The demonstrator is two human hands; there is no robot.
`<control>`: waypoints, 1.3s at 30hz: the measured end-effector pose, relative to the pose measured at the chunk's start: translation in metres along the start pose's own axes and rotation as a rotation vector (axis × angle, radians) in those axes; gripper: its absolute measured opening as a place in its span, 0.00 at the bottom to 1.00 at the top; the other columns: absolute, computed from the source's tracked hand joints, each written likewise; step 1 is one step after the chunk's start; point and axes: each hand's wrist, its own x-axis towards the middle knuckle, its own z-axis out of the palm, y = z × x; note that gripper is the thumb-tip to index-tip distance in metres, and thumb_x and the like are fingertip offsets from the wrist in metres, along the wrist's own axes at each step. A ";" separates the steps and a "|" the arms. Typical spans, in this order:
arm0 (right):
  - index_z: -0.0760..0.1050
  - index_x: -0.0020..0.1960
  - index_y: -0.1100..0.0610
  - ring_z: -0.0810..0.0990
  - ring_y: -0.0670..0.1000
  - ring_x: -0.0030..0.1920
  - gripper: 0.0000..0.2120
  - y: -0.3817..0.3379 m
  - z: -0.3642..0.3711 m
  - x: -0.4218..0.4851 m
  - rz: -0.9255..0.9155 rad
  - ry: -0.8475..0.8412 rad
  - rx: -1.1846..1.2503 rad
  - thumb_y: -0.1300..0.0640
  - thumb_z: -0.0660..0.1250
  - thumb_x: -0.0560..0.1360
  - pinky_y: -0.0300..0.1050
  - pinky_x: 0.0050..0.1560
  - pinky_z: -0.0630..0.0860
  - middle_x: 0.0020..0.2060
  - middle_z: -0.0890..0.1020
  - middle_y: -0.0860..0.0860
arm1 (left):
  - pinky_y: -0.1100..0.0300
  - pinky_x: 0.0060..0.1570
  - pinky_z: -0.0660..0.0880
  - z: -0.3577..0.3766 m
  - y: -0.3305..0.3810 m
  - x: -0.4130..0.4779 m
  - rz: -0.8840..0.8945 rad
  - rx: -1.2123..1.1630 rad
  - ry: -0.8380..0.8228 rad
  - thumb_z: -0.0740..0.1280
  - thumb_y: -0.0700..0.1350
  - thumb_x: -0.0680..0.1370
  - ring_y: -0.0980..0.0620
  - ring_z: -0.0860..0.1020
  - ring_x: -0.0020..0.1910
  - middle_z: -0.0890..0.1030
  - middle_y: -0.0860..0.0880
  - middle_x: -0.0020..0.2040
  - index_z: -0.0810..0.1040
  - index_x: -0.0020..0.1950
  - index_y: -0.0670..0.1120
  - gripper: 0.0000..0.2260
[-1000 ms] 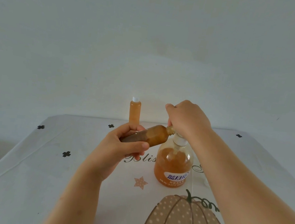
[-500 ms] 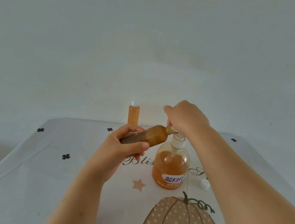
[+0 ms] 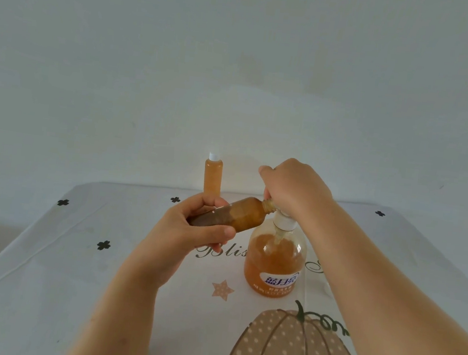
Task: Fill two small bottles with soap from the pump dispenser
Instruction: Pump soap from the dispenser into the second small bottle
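One small bottle (image 3: 240, 217), open and nearly full of brown soap, lies tilted in the middle of the frame, its mouth at the pump dispenser's (image 3: 274, 265) white top. The second small bottle (image 3: 212, 179), capped and full, stands upright just behind.

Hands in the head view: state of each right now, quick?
Left hand: grip closed round the tilted small bottle.
Right hand: grip curled over the top of the pump dispenser; its head is hidden underneath.
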 end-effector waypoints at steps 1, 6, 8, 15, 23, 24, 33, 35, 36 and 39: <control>0.82 0.47 0.58 0.79 0.54 0.38 0.20 0.000 0.000 0.000 -0.002 0.002 0.005 0.48 0.56 0.81 0.46 0.40 0.73 0.39 0.83 0.53 | 0.57 0.40 0.78 0.000 0.000 0.000 -0.002 0.003 0.003 0.80 0.45 0.60 0.48 0.80 0.37 0.81 0.45 0.41 0.82 0.49 0.45 0.19; 0.82 0.47 0.58 0.79 0.54 0.37 0.19 0.000 0.000 -0.003 0.001 0.019 0.021 0.49 0.56 0.80 0.46 0.40 0.73 0.39 0.83 0.53 | 0.57 0.39 0.79 0.001 0.001 -0.002 -0.008 0.009 0.015 0.80 0.46 0.59 0.48 0.80 0.37 0.82 0.46 0.41 0.84 0.46 0.51 0.17; 0.83 0.47 0.58 0.79 0.54 0.37 0.19 -0.001 -0.003 -0.005 0.006 0.015 0.024 0.50 0.56 0.80 0.45 0.40 0.73 0.38 0.84 0.53 | 0.58 0.39 0.79 0.003 0.002 -0.004 -0.011 0.011 0.018 0.80 0.46 0.59 0.48 0.81 0.37 0.83 0.47 0.41 0.84 0.45 0.52 0.17; 0.83 0.47 0.58 0.77 0.52 0.33 0.22 -0.009 -0.020 -0.008 -0.025 0.001 -0.072 0.47 0.54 0.82 0.43 0.38 0.72 0.37 0.83 0.52 | 0.58 0.38 0.78 0.008 0.005 -0.006 -0.009 0.003 0.052 0.80 0.48 0.58 0.48 0.81 0.38 0.83 0.47 0.41 0.82 0.50 0.47 0.21; 0.83 0.47 0.58 0.78 0.53 0.35 0.21 -0.010 -0.016 -0.009 0.002 -0.015 -0.039 0.47 0.55 0.81 0.44 0.39 0.72 0.33 0.83 0.52 | 0.58 0.41 0.78 0.008 0.005 -0.006 -0.007 -0.031 0.036 0.80 0.48 0.58 0.48 0.81 0.38 0.82 0.47 0.41 0.84 0.45 0.51 0.17; 0.83 0.47 0.58 0.78 0.53 0.35 0.21 -0.010 -0.016 -0.009 -0.002 -0.010 -0.035 0.48 0.55 0.81 0.45 0.39 0.72 0.34 0.83 0.52 | 0.57 0.42 0.78 0.008 0.005 -0.006 -0.007 -0.026 0.035 0.80 0.48 0.58 0.48 0.81 0.38 0.83 0.47 0.41 0.84 0.45 0.51 0.17; 0.82 0.46 0.59 0.79 0.54 0.37 0.22 -0.001 -0.002 -0.006 -0.039 -0.007 -0.011 0.48 0.54 0.81 0.46 0.40 0.73 0.38 0.83 0.54 | 0.59 0.40 0.77 0.002 0.000 -0.002 -0.045 0.078 0.041 0.80 0.45 0.59 0.49 0.79 0.37 0.83 0.47 0.42 0.84 0.50 0.51 0.20; 0.82 0.46 0.59 0.79 0.54 0.38 0.22 -0.001 -0.002 -0.005 -0.036 -0.005 -0.006 0.48 0.54 0.81 0.46 0.40 0.73 0.38 0.82 0.54 | 0.58 0.40 0.77 0.002 -0.001 -0.001 -0.055 0.088 0.044 0.80 0.46 0.58 0.48 0.78 0.36 0.83 0.47 0.42 0.84 0.51 0.51 0.22; 0.82 0.46 0.59 0.79 0.55 0.38 0.21 -0.002 -0.002 -0.005 -0.035 -0.003 -0.004 0.48 0.54 0.81 0.46 0.40 0.73 0.38 0.82 0.54 | 0.58 0.41 0.77 0.001 -0.002 -0.001 -0.062 0.091 0.041 0.80 0.47 0.57 0.48 0.79 0.36 0.83 0.48 0.42 0.84 0.52 0.51 0.23; 0.82 0.46 0.58 0.79 0.54 0.38 0.20 -0.002 -0.001 -0.006 -0.032 -0.001 0.003 0.49 0.55 0.81 0.45 0.39 0.73 0.38 0.83 0.54 | 0.56 0.43 0.78 0.002 -0.001 -0.001 -0.085 0.111 0.027 0.80 0.47 0.58 0.48 0.79 0.37 0.83 0.48 0.42 0.84 0.53 0.53 0.23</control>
